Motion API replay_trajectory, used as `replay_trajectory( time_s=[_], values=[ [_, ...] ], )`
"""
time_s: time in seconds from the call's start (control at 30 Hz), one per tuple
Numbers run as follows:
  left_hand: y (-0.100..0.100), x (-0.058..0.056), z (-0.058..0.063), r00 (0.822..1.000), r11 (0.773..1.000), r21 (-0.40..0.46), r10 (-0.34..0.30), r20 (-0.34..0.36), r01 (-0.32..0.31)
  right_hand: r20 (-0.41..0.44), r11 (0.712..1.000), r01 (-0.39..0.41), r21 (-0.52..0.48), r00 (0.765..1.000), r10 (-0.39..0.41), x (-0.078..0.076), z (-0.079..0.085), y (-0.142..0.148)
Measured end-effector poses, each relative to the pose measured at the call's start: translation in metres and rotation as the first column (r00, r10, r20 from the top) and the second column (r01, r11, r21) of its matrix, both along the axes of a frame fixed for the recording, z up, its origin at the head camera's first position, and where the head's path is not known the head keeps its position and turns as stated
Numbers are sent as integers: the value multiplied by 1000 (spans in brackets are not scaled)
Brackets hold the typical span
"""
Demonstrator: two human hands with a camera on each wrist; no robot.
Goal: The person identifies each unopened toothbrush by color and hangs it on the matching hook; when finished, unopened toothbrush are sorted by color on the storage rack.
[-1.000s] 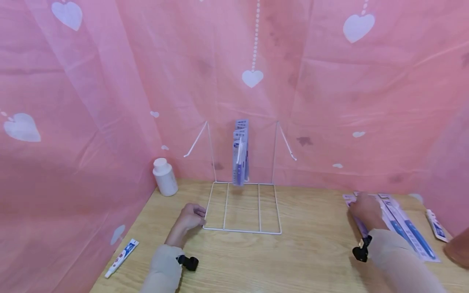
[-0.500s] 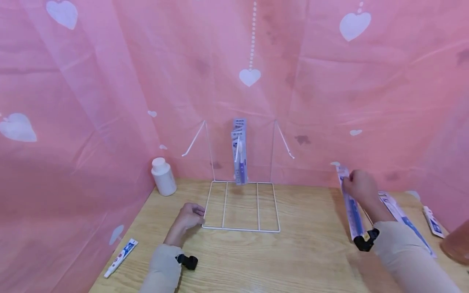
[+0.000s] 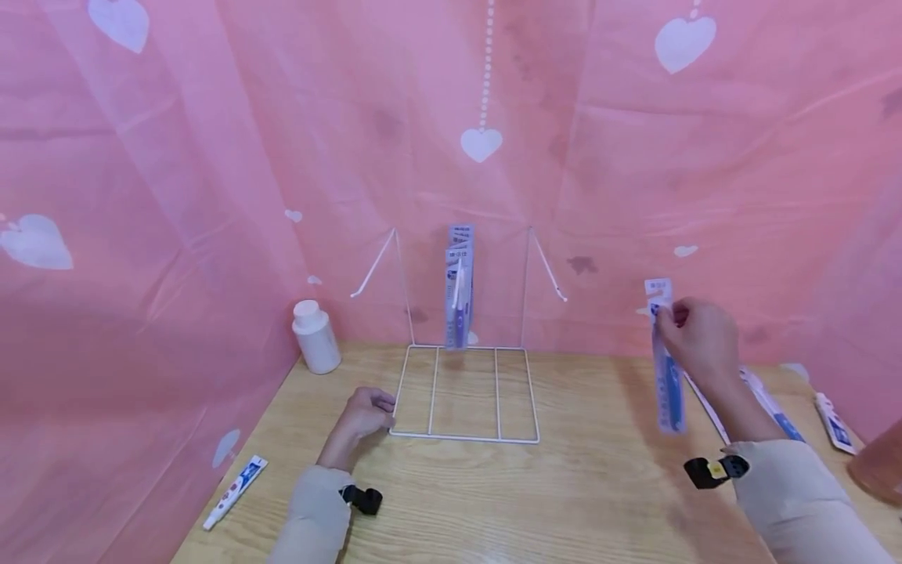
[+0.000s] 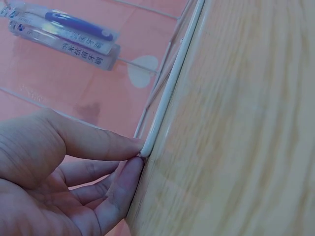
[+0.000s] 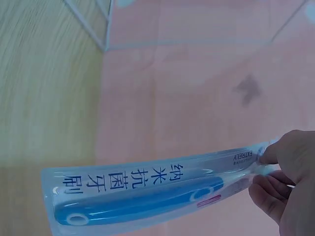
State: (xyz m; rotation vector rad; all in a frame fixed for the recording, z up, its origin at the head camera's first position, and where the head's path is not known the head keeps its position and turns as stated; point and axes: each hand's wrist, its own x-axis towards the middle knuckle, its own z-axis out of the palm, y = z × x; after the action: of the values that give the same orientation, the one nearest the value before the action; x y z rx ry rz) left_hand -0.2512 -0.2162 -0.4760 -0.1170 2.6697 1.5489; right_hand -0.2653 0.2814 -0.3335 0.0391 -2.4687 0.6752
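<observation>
Now the packaged toothbrush [image 3: 665, 376] hangs nearly upright at the head frame's right, lifted from the tabletop [image 3: 592, 470] where it lay a second ago, so it seems free to carry. The right hand [image 3: 703, 341] pinches it near its top. Left of centre, the left hand [image 3: 368, 413] pinches the wire rack [image 3: 465, 438] by its near left corner. Open room separates toothbrush and rack; the rack's right hook [image 3: 547, 264] juts forward as an edge to mind.

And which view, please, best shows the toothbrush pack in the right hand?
The right wrist view: the toothbrush pack is large, its blue handle and lettering plain. The head view shows it small, held in the right hand; the left wrist view lacks it.
</observation>
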Motion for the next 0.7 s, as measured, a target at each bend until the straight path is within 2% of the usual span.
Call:
replay_trajectory(
  time_s=[0.17, 0.3, 0.5, 0.7],
  values=[
    [1, 0, 1, 1000, 1000, -5, 7, 7, -7, -81, 999, -50, 21, 995, 52, 20, 22, -28],
    [0, 1, 1, 1000, 1000, -4, 13, 16, -13, -189, 995, -101, 8, 977, 101, 36, 35, -50],
    [-2, 2, 0, 999, 1000, -4, 26, 27, -26, -344, 982, -182, 49, 920, 188, 52, 46, -71],
    [-3, 4, -1, 1000, 1000, -5, 21, 18, -21, -436, 961, -247, 126, 856, 277, 67, 52, -89]
  ],
)
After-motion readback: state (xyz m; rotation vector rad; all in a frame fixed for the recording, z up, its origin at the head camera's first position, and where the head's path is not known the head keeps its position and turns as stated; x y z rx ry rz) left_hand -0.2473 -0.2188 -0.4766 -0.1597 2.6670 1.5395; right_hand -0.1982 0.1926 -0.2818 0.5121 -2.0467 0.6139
